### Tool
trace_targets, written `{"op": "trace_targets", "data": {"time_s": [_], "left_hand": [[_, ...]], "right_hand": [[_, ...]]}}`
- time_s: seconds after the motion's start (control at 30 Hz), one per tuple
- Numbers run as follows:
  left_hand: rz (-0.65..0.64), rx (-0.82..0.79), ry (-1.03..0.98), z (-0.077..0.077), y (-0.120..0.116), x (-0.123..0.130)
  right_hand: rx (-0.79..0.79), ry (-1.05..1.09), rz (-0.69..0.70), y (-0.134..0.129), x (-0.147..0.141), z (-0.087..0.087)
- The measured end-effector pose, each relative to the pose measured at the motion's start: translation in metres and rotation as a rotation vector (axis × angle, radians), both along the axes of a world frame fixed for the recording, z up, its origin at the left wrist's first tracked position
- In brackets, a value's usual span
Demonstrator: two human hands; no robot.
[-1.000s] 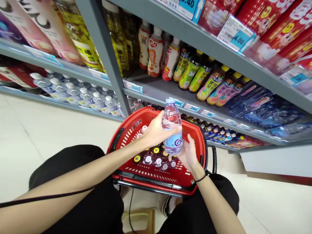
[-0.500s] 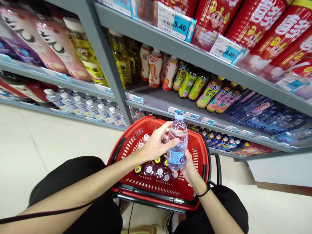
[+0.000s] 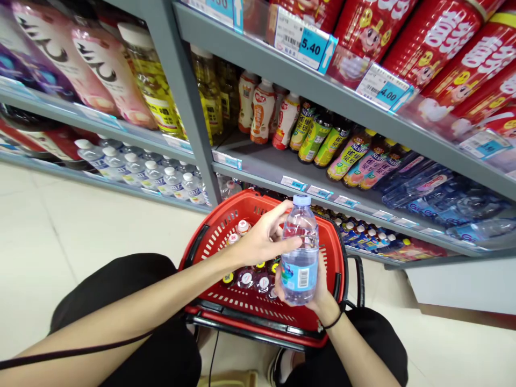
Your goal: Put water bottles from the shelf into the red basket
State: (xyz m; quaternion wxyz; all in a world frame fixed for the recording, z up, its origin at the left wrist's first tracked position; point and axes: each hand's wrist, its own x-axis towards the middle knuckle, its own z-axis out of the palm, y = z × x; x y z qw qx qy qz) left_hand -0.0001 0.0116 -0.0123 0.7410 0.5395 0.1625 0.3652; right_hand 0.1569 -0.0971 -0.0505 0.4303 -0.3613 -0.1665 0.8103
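left hand [image 3: 262,239] and right hand [image 3: 321,287] both hanging onto a water bottle [image 3: 301,260], barcode [image 3: 303,278] showing, red basket [image 3: 331,252] underneath, more bottles [image 3: 246,279] inside

Tea bottles [image 3: 349,156] stand below what look like red cans [image 3: 443,45].

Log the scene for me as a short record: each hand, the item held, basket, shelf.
Left hand: thumb across the front of the water bottle; grip firmness unclear
Right hand: cupped around its lower part
Water bottle: roughly upright, blue cap on, barcode facing the camera
Red basket: under the hands, capped bottles inside
Middle shelf: Nestle bottles
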Motion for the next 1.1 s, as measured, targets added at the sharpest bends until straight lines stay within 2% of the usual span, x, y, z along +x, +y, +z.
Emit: {"op": "trace_targets", "data": {"time_s": [0.13, 0.23, 0.37, 0.57, 0.87, 1.1], "left_hand": [[-0.05, 0.015, 0.097, 0.007, -0.003, -0.002], [-0.029, 0.023, 0.13, 0.009, -0.004, -0.002], [-0.008, 0.093, 0.128, 0.01, -0.004, -0.004], [-0.034, 0.171, 0.218, 0.008, -0.004, -0.008], [-0.028, 0.178, 0.203, 0.004, -0.005, -0.008], [0.004, 0.199, 0.192, 0.006, -0.004, -0.006]], "right_hand": [[0.004, 0.134, 0.207, -0.004, 0.001, -0.015], [0.057, 0.162, 0.305, -0.002, 0.0, -0.017], [0.053, 0.094, 0.283, 0.002, -0.002, -0.016], [0.055, 0.075, 0.35, 0.003, 0.0, -0.022], [0.044, -0.104, 0.321, 0.003, -0.001, -0.007], [0.038, -0.144, 0.339, 0.006, -0.002, -0.001]]}}
